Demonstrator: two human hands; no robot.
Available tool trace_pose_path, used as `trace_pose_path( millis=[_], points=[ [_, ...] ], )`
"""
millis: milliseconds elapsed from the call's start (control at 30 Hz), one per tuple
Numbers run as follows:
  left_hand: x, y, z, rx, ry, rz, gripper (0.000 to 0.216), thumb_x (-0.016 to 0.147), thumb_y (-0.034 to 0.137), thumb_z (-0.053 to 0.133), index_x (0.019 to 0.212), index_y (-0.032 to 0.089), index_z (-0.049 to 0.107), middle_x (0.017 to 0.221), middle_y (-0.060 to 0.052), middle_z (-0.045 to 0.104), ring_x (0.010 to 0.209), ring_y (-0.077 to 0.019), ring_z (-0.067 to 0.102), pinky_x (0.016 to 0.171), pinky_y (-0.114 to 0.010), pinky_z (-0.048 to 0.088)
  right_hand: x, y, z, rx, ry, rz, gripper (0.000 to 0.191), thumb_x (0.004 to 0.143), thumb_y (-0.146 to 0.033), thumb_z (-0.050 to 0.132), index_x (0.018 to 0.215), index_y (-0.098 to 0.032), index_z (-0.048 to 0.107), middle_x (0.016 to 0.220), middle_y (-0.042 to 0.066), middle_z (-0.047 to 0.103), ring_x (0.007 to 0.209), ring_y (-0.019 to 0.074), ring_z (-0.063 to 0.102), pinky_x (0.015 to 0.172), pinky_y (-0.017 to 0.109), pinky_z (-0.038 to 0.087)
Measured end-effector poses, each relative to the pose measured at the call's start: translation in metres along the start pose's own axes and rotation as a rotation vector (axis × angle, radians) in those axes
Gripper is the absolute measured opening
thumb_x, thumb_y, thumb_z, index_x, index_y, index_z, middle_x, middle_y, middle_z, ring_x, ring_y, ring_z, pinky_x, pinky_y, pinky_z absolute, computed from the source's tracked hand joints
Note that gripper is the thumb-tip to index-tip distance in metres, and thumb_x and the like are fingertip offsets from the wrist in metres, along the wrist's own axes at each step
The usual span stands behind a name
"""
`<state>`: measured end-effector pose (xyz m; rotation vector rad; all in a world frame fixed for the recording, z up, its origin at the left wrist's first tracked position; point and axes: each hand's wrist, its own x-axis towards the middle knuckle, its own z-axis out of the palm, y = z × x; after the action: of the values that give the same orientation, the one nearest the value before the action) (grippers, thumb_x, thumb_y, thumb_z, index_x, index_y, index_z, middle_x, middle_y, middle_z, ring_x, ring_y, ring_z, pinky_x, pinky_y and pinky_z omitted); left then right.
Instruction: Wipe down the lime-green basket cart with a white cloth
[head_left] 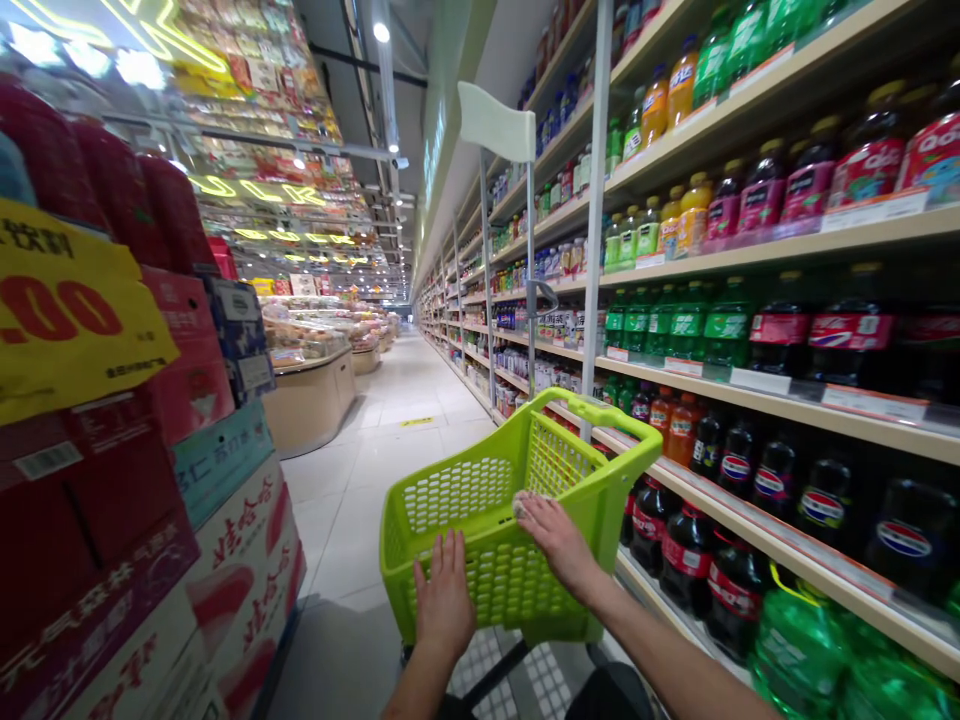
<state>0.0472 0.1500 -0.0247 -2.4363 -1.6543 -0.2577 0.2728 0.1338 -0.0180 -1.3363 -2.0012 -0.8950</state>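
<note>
A lime-green shopping cart (480, 495) with perforated basket walls stands in front of me, its handle (600, 410) at the far right end. My left hand (446, 590) lies against the near side wall, fingers stretched out and extending to the rim, holding nothing. Farther right, my right hand (553, 540) reaches over the near rim. Under its fingertips is a small pale, crumpled wad (519, 505), perhaps cloth or tissue; most of it is hidden. The visible part of the basket's inside shows bare green plastic.
Shelves of drink bottles (780, 330) line the right side, close to the cart. Stacked drink cartons (232, 580) with a yellow price sign (75, 310) rise at left. Ahead, a pale tiled aisle (397, 400) runs past a display counter (311, 400) and a tall metal frame (531, 250).
</note>
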Motion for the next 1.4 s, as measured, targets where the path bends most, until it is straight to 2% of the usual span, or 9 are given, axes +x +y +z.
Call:
trace_pose_path(
  millis=[100, 300, 367, 567, 833, 967, 1100, 1200, 1400],
  points=[
    [0.000, -0.002, 0.001, 0.020, 0.007, 0.000, 0.081, 0.061, 0.010, 0.039, 0.137, 0.013, 0.014, 0.146, -0.006, 0.015, 0.133, -0.0247, 0.011, 0.104, -0.054, 0.014, -0.001, 0.026, -0.012, -0.039, -0.031, 0.049, 0.041, 0.083, -0.008, 0.035, 0.113, -0.027, 0.055, 0.125, 0.004, 0.052, 0.118, 0.0178, 0.043, 0.094, 0.041, 0.036],
    [-0.001, 0.000, -0.002, 0.027, 0.034, -0.003, 0.081, 0.060, 0.010, 0.038, 0.137, 0.012, 0.013, 0.146, -0.006, 0.015, 0.133, -0.0248, 0.011, 0.104, -0.052, 0.015, -0.023, 0.132, -0.089, -0.300, 0.031, 0.423, 0.046, 0.076, -0.002, 0.034, 0.112, -0.019, 0.056, 0.125, 0.011, 0.050, 0.119, 0.0246, 0.041, 0.093, 0.048, 0.034],
    [-0.002, 0.002, -0.004, 0.022, 0.017, -0.003, 0.082, 0.060, 0.010, 0.039, 0.137, 0.012, 0.013, 0.145, -0.006, 0.015, 0.133, -0.0251, 0.011, 0.104, -0.052, 0.016, -0.025, 0.126, -0.087, -0.308, 0.060, 0.430, 0.048, 0.074, -0.001, 0.034, 0.113, -0.018, 0.056, 0.126, 0.012, 0.049, 0.121, 0.0248, 0.039, 0.093, 0.048, 0.034],
    [-0.003, 0.002, -0.010, 0.049, -0.004, -0.007, 0.082, 0.059, 0.009, 0.039, 0.137, 0.013, 0.014, 0.145, -0.006, 0.015, 0.133, -0.0245, 0.012, 0.104, -0.050, 0.017, -0.010, 0.049, -0.033, -0.117, -0.065, 0.035, 0.045, 0.080, -0.004, 0.035, 0.115, -0.026, 0.054, 0.126, 0.005, 0.051, 0.120, 0.0184, 0.040, 0.097, 0.043, 0.031],
    [-0.002, 0.001, -0.007, 0.022, -0.016, 0.003, 0.083, 0.059, 0.009, 0.040, 0.137, 0.012, 0.012, 0.145, -0.006, 0.015, 0.133, -0.0250, 0.012, 0.104, -0.051, 0.016, -0.012, 0.100, -0.064, -0.271, -0.027, 0.295, 0.047, 0.075, 0.001, 0.033, 0.110, -0.019, 0.057, 0.126, 0.012, 0.050, 0.119, 0.0245, 0.041, 0.093, 0.048, 0.031],
    [-0.003, 0.002, -0.008, 0.016, -0.002, 0.001, 0.082, 0.059, 0.010, 0.039, 0.137, 0.011, 0.013, 0.145, -0.006, 0.015, 0.133, -0.0254, 0.013, 0.104, -0.051, 0.017, -0.014, 0.055, -0.040, -0.184, -0.044, 0.148, 0.045, 0.078, -0.003, 0.035, 0.112, -0.023, 0.055, 0.129, 0.008, 0.047, 0.123, 0.0223, 0.035, 0.095, 0.046, 0.029],
    [-0.004, 0.000, -0.010, 0.005, -0.016, 0.012, 0.081, 0.060, 0.010, 0.038, 0.137, 0.012, 0.013, 0.145, -0.006, 0.016, 0.132, -0.0254, 0.014, 0.104, -0.051, 0.018, 0.001, 0.014, -0.021, -0.126, -0.127, 0.158, 0.046, 0.078, -0.016, 0.047, 0.123, -0.024, 0.046, 0.129, 0.010, 0.047, 0.121, 0.0279, 0.036, 0.097, 0.054, 0.022],
    [-0.003, -0.001, -0.008, -0.002, -0.014, 0.020, 0.081, 0.060, 0.011, 0.038, 0.137, 0.012, 0.012, 0.146, -0.006, 0.015, 0.133, -0.0256, 0.012, 0.104, -0.051, 0.017, 0.011, 0.019, -0.020, -0.111, -0.194, 0.133, 0.044, 0.078, -0.020, 0.051, 0.122, -0.026, 0.048, 0.123, 0.010, 0.052, 0.118, 0.0282, 0.040, 0.097, 0.057, 0.019],
    [-0.001, -0.001, -0.004, -0.016, -0.026, 0.030, 0.082, 0.061, 0.011, 0.039, 0.137, 0.013, 0.011, 0.146, -0.005, 0.014, 0.133, -0.0255, 0.011, 0.104, -0.052, 0.017, -0.002, 0.074, -0.041, -0.103, -0.232, 0.019, 0.046, 0.080, -0.006, 0.039, 0.117, -0.031, 0.051, 0.124, 0.003, 0.052, 0.116, 0.0192, 0.044, 0.098, 0.048, 0.025]
  ],
)
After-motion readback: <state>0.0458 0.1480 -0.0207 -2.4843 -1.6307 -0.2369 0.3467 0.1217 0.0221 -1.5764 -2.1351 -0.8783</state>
